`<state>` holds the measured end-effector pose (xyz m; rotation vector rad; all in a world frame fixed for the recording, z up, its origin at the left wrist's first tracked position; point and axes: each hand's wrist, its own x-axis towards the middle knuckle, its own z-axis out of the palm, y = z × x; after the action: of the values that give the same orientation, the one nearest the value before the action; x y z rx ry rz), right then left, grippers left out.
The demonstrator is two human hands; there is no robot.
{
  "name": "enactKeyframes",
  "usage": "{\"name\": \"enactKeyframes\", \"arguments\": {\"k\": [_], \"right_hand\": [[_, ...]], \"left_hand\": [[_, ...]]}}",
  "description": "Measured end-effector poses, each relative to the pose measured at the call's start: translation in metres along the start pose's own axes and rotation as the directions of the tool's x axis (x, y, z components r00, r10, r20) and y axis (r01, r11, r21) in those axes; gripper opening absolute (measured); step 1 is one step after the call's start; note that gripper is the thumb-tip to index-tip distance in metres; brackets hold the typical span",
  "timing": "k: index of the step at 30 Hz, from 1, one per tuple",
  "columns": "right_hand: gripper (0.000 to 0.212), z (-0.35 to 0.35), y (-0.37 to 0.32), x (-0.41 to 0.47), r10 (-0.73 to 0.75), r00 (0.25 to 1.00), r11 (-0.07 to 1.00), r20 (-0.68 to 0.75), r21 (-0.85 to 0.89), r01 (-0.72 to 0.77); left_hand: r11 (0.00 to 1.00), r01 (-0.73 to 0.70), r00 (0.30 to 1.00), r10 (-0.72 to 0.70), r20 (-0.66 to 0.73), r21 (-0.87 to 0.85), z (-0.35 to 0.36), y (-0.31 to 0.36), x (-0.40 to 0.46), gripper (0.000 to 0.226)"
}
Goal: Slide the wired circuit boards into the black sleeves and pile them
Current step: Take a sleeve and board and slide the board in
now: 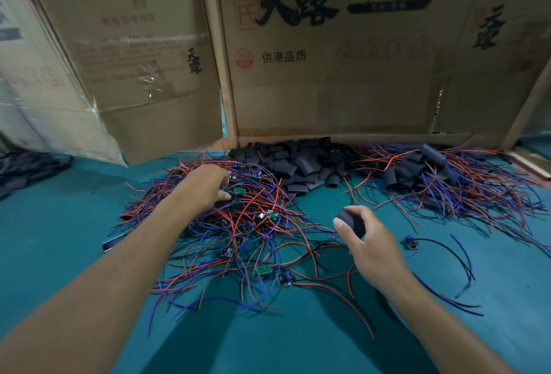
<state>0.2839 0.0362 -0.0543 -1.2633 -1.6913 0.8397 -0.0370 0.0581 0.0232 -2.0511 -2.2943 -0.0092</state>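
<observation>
A green table surface (pixel 74 224) is seen beneath both forearms. Nearest, between the two wrists, a green circuit board (pixel 264 270) and a small dark board (pixel 284 279) are found lying apart from the main tangle, with red and blue leads trailing from them. To the outside of the right hand (pixel 369 242), a single wired board (pixel 411 243) is laid with its dark leads curving away.

A black sleeve (pixel 353 223) is gripped by the right hand, pinched between thumb and curled fingers, its open end turned toward the left hand (pixel 205 185). The left hand is placed on the pile of wired circuit boards (pixel 238 224), fingers bent down among the boards; whether a board is actually held cannot be determined.

Beyond the hands, a heap of empty black sleeves (pixel 298 162) is stacked against the backing. Beyond and outside the right hand, a pile of sleeved boards (pixel 441 176) is seen, with red and blue wires spreading outward. Printed cardboard panels (pixel 343 60) are stood upright behind everything.
</observation>
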Motion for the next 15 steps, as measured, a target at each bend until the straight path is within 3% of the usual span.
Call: {"name": "enactKeyframes", "arguments": {"k": [4, 7, 10, 13, 15], "right_hand": [[0.014, 0.001, 0.001, 0.000, -0.005, 1.000, 1.000, 0.007, 0.002, 0.005], [0.012, 0.002, 0.001, 0.001, -0.006, 1.000, 1.000, 0.004, 0.020, 0.006], [0.010, 0.002, 0.002, 0.001, -0.014, 1.000, 1.000, 0.003, 0.026, 0.013], [0.011, 0.001, 0.002, 0.001, -0.014, 1.000, 1.000, 0.005, 0.026, 0.014], [0.013, 0.000, 0.002, 0.001, -0.015, 1.000, 1.000, 0.006, 0.022, 0.015]], "left_hand": [[0.997, 0.005, 0.989, -0.016, -0.147, -0.075, -0.027, -0.005, -0.013, 0.021], [0.947, -0.026, 0.926, -0.097, -0.365, -0.320, -0.048, 0.005, -0.037, 0.010], [0.853, -0.097, 0.853, -0.195, -0.484, -0.514, -0.056, 0.020, -0.062, 0.008], [0.666, -0.194, 0.824, -0.287, -0.488, -0.720, -0.052, 0.032, -0.078, 0.006], [0.423, -0.288, 0.832, -0.334, -0.443, -0.859, -0.046, 0.040, -0.083, 0.010]]}}
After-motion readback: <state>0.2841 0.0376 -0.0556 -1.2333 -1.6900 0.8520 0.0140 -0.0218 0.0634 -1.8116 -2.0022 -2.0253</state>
